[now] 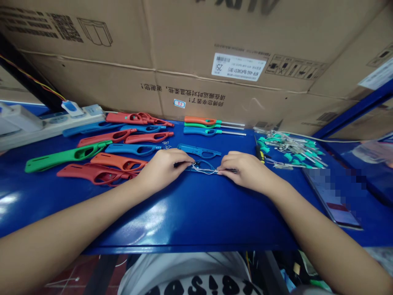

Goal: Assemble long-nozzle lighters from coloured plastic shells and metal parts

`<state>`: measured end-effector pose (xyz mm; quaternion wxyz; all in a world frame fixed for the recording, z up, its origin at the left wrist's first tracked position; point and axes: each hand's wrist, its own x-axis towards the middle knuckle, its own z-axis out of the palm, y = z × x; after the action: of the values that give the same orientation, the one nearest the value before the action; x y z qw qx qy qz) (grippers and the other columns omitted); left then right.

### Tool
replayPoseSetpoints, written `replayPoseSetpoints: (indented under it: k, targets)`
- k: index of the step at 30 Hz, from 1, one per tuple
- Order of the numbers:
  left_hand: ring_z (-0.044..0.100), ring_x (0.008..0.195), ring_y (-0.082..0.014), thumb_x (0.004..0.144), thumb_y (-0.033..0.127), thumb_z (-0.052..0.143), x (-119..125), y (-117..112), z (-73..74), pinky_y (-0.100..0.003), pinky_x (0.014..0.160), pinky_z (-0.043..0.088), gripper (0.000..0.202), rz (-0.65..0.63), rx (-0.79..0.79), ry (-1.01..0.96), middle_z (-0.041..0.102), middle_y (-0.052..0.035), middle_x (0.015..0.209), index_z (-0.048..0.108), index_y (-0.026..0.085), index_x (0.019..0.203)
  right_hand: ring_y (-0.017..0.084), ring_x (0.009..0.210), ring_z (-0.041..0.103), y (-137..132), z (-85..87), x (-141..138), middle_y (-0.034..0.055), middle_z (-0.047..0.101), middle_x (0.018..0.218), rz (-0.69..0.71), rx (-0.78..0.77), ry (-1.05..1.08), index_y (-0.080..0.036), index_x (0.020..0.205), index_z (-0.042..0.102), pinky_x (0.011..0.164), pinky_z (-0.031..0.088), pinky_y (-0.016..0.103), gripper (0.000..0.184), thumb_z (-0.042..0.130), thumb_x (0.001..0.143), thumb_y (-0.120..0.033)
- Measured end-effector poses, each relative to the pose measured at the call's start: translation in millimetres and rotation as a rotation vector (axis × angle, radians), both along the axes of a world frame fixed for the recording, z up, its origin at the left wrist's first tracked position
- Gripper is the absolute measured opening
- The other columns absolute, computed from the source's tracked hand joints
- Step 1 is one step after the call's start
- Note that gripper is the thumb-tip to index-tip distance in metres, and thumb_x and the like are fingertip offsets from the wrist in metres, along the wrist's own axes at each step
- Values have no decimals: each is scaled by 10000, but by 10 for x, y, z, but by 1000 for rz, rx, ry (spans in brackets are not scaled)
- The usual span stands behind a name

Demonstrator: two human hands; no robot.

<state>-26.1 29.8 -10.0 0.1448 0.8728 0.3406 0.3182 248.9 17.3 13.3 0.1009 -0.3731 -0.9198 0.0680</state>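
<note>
Both hands rest on a blue table [190, 213] and pinch the two ends of one blue lighter shell half [204, 167] with thin white wires looped over it. My left hand [164, 166] closes on its left end. My right hand [242, 169] closes on its right end, where a metal tube sticks out. A second blue shell half [199, 150] lies just behind them.
Red, orange, blue and green shell halves [107, 157] lie spread at the left. Three finished lighters [211, 126] lie at the back. A heap of teal-and-metal parts [291, 149] and a phone [333, 194] sit at the right, a power strip [49, 123] at the far left, cardboard boxes [196, 53] behind.
</note>
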Motion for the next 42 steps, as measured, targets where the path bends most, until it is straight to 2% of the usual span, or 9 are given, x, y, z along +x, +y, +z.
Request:
replayPoseSetpoints:
  k: [8, 17, 26, 32, 35, 38, 42]
  targets:
    - [689, 888, -208, 924, 193, 632, 5, 19, -16, -354, 835, 552, 158, -3, 36, 8, 789, -39, 961, 776, 207, 988, 203, 815, 605, -34, 32, -20, 46, 732, 851, -16, 47, -100, -198, 850, 754, 694, 428, 319, 199, 591, 954, -247]
    - [700, 833, -191, 920, 213, 640, 47, 34, -62, -335, 805, 566, 168, 29, -49, -41, 791, -35, 940, 786, 220, 1003, 202, 818, 619, -40, 46, -17, 40, 735, 854, -25, 54, -128, -204, 843, 754, 676, 409, 318, 201, 589, 952, -239]
    - [707, 830, -192, 912, 180, 639, 26, -24, 64, -303, 768, 561, 230, -29, -64, 122, 779, -48, 942, 768, 216, 1099, 213, 808, 615, -63, 119, -30, 63, 724, 817, -47, 31, -188, -192, 783, 741, 670, 385, 320, 213, 598, 939, -214]
    - [694, 967, -224, 967, 249, 561, 37, -145, 178, -366, 881, 563, 363, -71, -43, 359, 740, -102, 1050, 660, 189, 1311, 219, 852, 627, -135, 239, -78, 73, 709, 832, -64, -14, -329, -160, 768, 725, 696, 382, 322, 276, 533, 964, -186]
    - [699, 975, -236, 969, 282, 563, 57, -210, 221, -378, 854, 577, 424, -39, -12, 463, 721, -99, 1109, 594, 219, 1387, 217, 885, 637, -128, 247, -18, 68, 713, 861, -65, -63, -279, -162, 797, 732, 718, 407, 314, 253, 544, 963, -197]
    - [706, 954, -237, 965, 274, 573, 70, -245, 214, -369, 807, 589, 426, -16, 36, 488, 721, -83, 1097, 590, 244, 1389, 214, 938, 644, -93, 228, 78, 55, 730, 922, -33, -147, -151, -183, 901, 755, 760, 444, 304, 176, 598, 943, -249]
    - [708, 925, -233, 955, 253, 594, 80, -260, 164, -360, 796, 592, 402, -18, 73, 435, 724, -88, 1059, 621, 206, 1353, 206, 963, 645, -90, 181, 87, 59, 723, 1007, -21, -114, 34, -182, 1021, 748, 817, 474, 308, 184, 622, 919, -270]
